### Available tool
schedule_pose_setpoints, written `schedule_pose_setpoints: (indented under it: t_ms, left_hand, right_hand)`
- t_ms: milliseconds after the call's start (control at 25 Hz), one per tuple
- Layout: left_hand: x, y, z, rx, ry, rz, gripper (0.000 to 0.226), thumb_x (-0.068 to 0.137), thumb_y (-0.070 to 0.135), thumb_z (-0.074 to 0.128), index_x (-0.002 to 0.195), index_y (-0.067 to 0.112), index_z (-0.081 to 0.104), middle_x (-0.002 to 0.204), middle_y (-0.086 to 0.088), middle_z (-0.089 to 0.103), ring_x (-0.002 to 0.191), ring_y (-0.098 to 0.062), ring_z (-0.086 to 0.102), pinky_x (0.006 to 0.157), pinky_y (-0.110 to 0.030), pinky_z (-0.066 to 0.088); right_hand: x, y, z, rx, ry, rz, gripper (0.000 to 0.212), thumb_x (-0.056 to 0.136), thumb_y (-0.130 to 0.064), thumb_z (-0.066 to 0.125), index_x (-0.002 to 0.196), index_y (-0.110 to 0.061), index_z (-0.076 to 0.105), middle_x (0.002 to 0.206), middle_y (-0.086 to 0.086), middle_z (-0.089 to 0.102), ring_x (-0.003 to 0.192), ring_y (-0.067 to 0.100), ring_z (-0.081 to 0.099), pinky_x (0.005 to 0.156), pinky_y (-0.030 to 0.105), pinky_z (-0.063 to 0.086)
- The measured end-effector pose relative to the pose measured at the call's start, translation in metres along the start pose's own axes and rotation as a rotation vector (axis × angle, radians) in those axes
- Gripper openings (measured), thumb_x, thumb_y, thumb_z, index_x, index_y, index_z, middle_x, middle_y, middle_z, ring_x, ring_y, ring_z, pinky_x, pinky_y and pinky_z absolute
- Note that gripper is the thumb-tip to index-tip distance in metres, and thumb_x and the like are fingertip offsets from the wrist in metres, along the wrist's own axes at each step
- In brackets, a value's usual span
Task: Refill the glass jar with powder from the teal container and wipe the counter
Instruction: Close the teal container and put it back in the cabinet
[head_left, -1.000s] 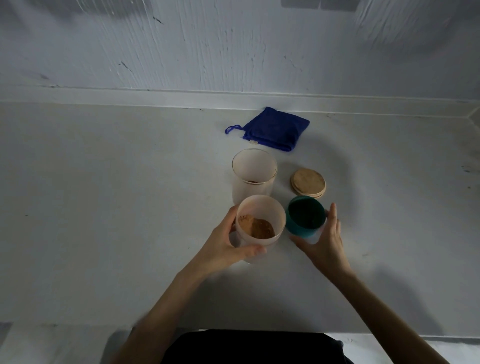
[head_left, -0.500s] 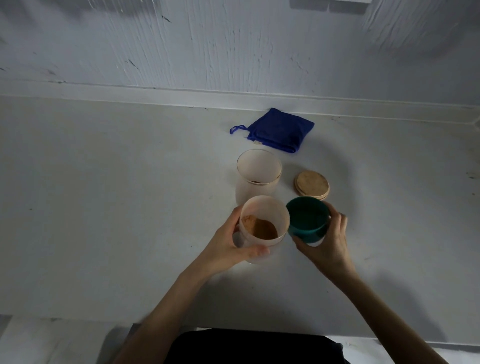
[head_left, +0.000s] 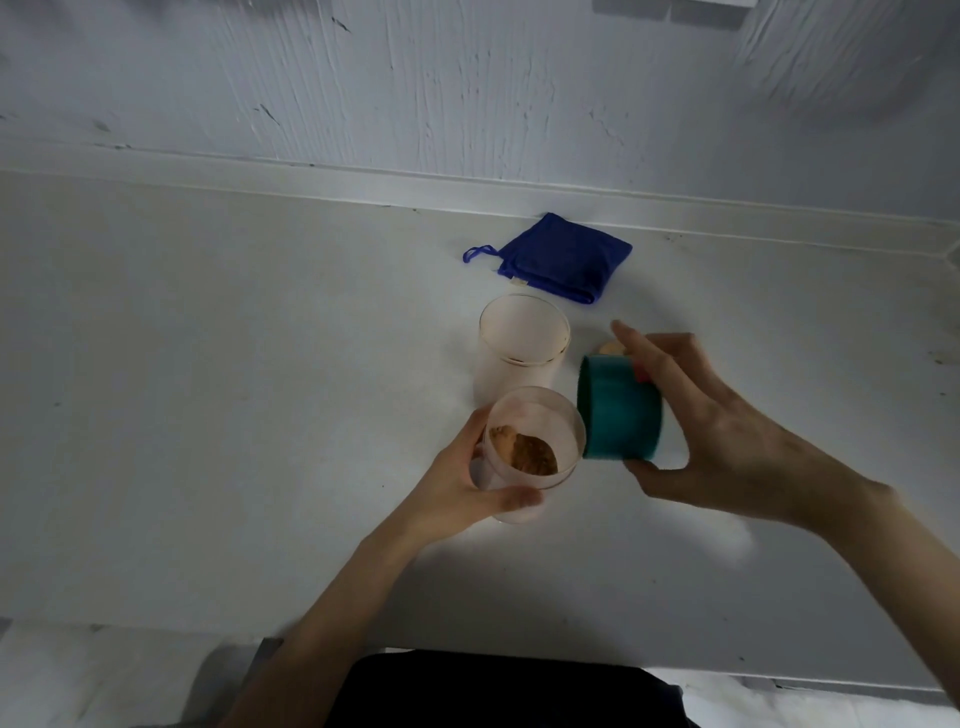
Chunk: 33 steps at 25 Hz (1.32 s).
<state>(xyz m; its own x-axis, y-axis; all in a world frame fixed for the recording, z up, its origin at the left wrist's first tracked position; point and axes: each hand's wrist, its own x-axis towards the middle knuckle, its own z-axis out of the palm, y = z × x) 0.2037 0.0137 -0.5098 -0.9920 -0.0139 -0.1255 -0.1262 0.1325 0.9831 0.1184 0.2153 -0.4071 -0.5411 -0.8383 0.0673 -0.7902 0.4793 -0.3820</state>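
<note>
My left hand (head_left: 457, 488) grips a frosted glass jar (head_left: 530, 447) standing on the counter, with brown powder in its bottom. My right hand (head_left: 717, 431) holds the teal container (head_left: 621, 415) lifted and tipped on its side, its mouth turned left against the jar's rim. A second frosted glass jar (head_left: 522, 345) stands just behind, without a lid. The folded blue cloth (head_left: 563, 257) lies further back near the wall.
The pale counter (head_left: 208, 415) runs to a white wall at the back and to a front edge by my body. A sliver of the wooden lid (head_left: 610, 347) shows behind the teal container, mostly hidden by my right hand.
My right hand has closed round the teal container, lifted it off the counter and tipped it leftward toward the jar. My left hand has kept its hold on the jar.
</note>
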Motion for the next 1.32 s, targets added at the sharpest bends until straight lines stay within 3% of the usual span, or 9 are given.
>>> schedule_pose_setpoints:
  t_ms: [80, 200, 400, 520, 600, 720, 920, 1160, 1320]
  left_hand:
    - [0.0, 0.002, 0.0, 0.016, -0.001, -0.025, 0.058, 0.068, 0.011, 0.074, 0.102, 0.039, 0.036, 0.116, 0.018, 0.047, 0.114, -0.009, 0.042, 0.089, -0.015, 0.041]
    - [-0.001, 0.003, -0.001, 0.031, -0.002, -0.034, 0.063, 0.071, 0.01, 0.072, 0.109, 0.04, 0.032, 0.125, 0.009, 0.047, 0.122, -0.014, 0.041, 0.101, -0.031, 0.037]
    - [-0.001, 0.001, -0.001, -0.009, -0.02, -0.016, 0.063, 0.071, 0.01, 0.072, 0.106, 0.046, 0.035, 0.112, 0.027, 0.042, 0.119, -0.011, 0.042, 0.091, -0.016, 0.04]
    - [-0.001, 0.0, -0.001, -0.012, -0.017, -0.014, 0.063, 0.07, 0.012, 0.073, 0.106, 0.047, 0.034, 0.113, 0.026, 0.044, 0.118, -0.009, 0.044, 0.09, -0.015, 0.039]
    - [-0.002, 0.001, -0.001, -0.012, -0.022, -0.011, 0.064, 0.07, 0.012, 0.072, 0.106, 0.048, 0.034, 0.112, 0.028, 0.044, 0.112, -0.003, 0.046, 0.087, -0.009, 0.04]
    - [-0.004, 0.004, -0.001, 0.0, -0.016, -0.001, 0.063, 0.07, 0.012, 0.072, 0.105, 0.048, 0.034, 0.109, 0.031, 0.043, 0.104, 0.007, 0.047, 0.077, -0.003, 0.042]
    - [-0.005, 0.004, -0.001, 0.006, -0.008, 0.023, 0.067, 0.068, 0.008, 0.074, 0.105, 0.047, 0.034, 0.108, 0.029, 0.045, 0.097, 0.026, 0.045, 0.074, 0.002, 0.04]
    - [-0.003, 0.005, 0.004, 0.053, 0.041, 0.062, 0.073, 0.061, 0.021, 0.08, 0.111, 0.043, 0.031, 0.112, 0.028, 0.042, 0.105, 0.021, 0.042, 0.079, 0.001, 0.04]
    - [0.002, 0.005, 0.014, 0.143, 0.141, 0.117, 0.079, 0.06, 0.025, 0.081, 0.117, 0.037, 0.028, 0.111, 0.029, 0.04, 0.108, 0.015, 0.042, 0.082, -0.001, 0.041]
  right_hand:
    - [0.009, -0.01, -0.001, 0.058, -0.044, -0.039, 0.105, 0.07, -0.027, 0.074, 0.134, -0.047, -0.007, 0.124, -0.014, 0.022, 0.113, -0.002, 0.029, 0.09, -0.002, 0.028]
    - [0.021, -0.024, 0.005, 0.144, -0.077, -0.041, 0.101, 0.07, -0.033, 0.073, 0.137, -0.042, -0.003, 0.133, -0.008, 0.025, 0.115, -0.001, 0.026, 0.089, 0.006, 0.034]
    - [0.037, -0.025, 0.012, 0.056, -0.001, -0.141, 0.073, 0.068, -0.057, 0.055, 0.131, -0.032, 0.029, 0.13, 0.001, 0.038, 0.112, 0.002, 0.034, 0.085, 0.009, 0.038]
    - [0.037, -0.021, 0.016, 0.083, 0.019, -0.15, 0.068, 0.069, -0.055, 0.052, 0.129, -0.029, 0.034, 0.128, 0.004, 0.042, 0.113, 0.003, 0.035, 0.086, 0.005, 0.039]
    - [0.037, -0.02, 0.019, 0.098, 0.041, -0.174, 0.066, 0.071, -0.05, 0.055, 0.129, -0.023, 0.037, 0.126, 0.007, 0.043, 0.111, -0.001, 0.032, 0.091, -0.002, 0.029]
    - [0.038, -0.021, 0.022, 0.078, 0.058, -0.197, 0.065, 0.072, -0.045, 0.056, 0.128, -0.019, 0.038, 0.124, 0.011, 0.045, 0.112, -0.002, 0.028, 0.094, -0.004, 0.021]
    - [0.036, -0.023, 0.029, 0.113, 0.073, -0.203, 0.066, 0.074, -0.044, 0.055, 0.132, -0.019, 0.034, 0.127, -0.001, 0.031, 0.117, -0.001, 0.025, 0.097, 0.001, 0.026]
    - [0.034, -0.027, 0.035, 0.119, 0.11, -0.165, 0.064, 0.073, -0.048, 0.053, 0.13, -0.027, 0.034, 0.129, -0.002, 0.029, 0.116, -0.003, 0.026, 0.091, 0.005, 0.037]
    - [0.032, -0.033, 0.05, 0.098, 0.281, 0.05, 0.072, 0.063, -0.058, 0.052, 0.126, -0.028, 0.035, 0.125, 0.011, 0.037, 0.104, -0.004, 0.024, 0.081, 0.011, 0.033]
